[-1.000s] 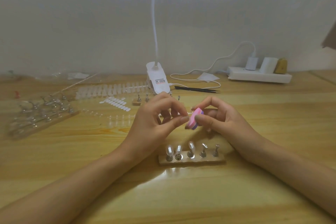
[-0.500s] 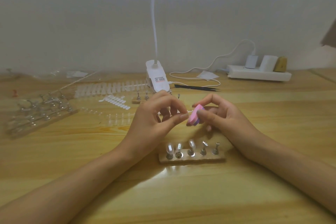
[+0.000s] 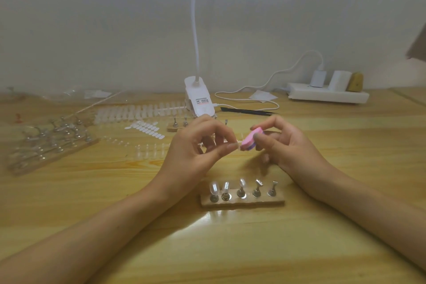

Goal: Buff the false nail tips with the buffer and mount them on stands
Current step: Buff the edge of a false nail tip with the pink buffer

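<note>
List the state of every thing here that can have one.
Left hand, pinching a clear false nail tip.
Right hand, gripping the pink-and-purple buffer block, against the tip.
Wooden five-peg stand, three pegs carry tips, two bare.
White power strip, white charger plugged in.

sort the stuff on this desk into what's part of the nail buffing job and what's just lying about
In the job: pink buffer in the right hand; nail tip pinched by the left hand; wooden stand block holding mounted tips; spare tip strips.
Lying about: clip lamp; power strip; black tool.
</note>
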`<state>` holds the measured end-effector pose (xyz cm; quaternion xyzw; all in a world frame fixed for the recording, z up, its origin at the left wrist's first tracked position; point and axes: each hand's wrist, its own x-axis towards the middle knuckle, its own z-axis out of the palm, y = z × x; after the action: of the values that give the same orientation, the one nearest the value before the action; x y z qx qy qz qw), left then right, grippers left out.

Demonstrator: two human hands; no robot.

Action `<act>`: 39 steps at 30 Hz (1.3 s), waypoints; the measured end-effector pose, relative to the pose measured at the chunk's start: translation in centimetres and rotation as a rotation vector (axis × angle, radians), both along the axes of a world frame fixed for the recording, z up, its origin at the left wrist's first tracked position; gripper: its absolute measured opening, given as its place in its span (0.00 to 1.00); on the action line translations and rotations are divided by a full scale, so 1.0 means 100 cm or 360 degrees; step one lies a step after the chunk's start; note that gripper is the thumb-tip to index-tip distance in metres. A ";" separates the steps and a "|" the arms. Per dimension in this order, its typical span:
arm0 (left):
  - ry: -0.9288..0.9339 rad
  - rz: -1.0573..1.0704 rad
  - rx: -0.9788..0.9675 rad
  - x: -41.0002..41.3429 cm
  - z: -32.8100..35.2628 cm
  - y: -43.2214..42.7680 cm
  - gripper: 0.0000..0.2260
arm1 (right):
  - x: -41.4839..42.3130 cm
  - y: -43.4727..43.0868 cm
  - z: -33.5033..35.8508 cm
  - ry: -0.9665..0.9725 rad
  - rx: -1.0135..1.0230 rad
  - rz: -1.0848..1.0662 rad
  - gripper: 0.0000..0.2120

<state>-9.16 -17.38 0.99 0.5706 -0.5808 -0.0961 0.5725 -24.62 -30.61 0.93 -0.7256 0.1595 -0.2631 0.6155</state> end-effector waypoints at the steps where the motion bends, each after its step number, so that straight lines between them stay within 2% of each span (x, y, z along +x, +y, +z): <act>1: 0.0001 0.0015 0.0002 0.000 0.000 0.000 0.04 | 0.000 -0.001 0.001 0.0017 0.0004 0.0052 0.18; 3: -0.0031 0.0027 0.0006 0.000 0.000 0.000 0.05 | -0.001 0.001 0.000 0.0097 -0.0057 0.0223 0.16; 7: -0.0058 -0.0006 -0.0012 -0.001 0.000 0.000 0.04 | 0.001 -0.001 -0.001 0.0011 -0.0003 0.0027 0.18; 13: -0.0063 -0.0018 -0.0020 -0.001 -0.001 0.000 0.04 | 0.000 -0.004 -0.001 0.0005 0.0052 0.0008 0.23; 17: -0.0080 -0.0006 -0.0034 0.000 0.000 -0.001 0.05 | -0.001 0.002 -0.001 0.0058 -0.0031 0.0252 0.16; 20: -0.0072 -0.0007 -0.0025 0.000 -0.001 -0.001 0.05 | 0.000 -0.001 0.000 -0.0037 0.0053 -0.0001 0.18; 24: -0.0065 -0.0007 -0.0023 0.000 0.000 0.000 0.05 | -0.001 0.003 0.000 0.0086 -0.0035 0.0259 0.16; 27: -0.0054 -0.0017 -0.0026 -0.001 0.000 0.000 0.04 | 0.000 0.000 0.000 0.0003 0.0041 0.0043 0.17; 31: -0.0062 0.0007 -0.0030 -0.001 0.000 0.000 0.05 | 0.000 0.003 0.002 0.0052 -0.0011 0.0237 0.17; 34: -0.0047 -0.0006 -0.0034 -0.001 -0.001 0.000 0.05 | 0.001 0.001 0.002 -0.0028 0.0069 0.0012 0.19; 37: -0.0057 0.0006 -0.0034 0.000 -0.001 0.000 0.06 | 0.000 0.003 0.003 0.0064 0.0027 0.0278 0.16; 39: -0.0070 0.0016 -0.0032 0.000 -0.001 0.000 0.06 | 0.000 0.004 0.002 0.0062 0.0018 0.0194 0.16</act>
<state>-9.17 -17.41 0.91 0.5698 -0.5913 -0.0749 0.5657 -24.59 -30.17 1.15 -0.7354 0.1283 -0.2100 0.6314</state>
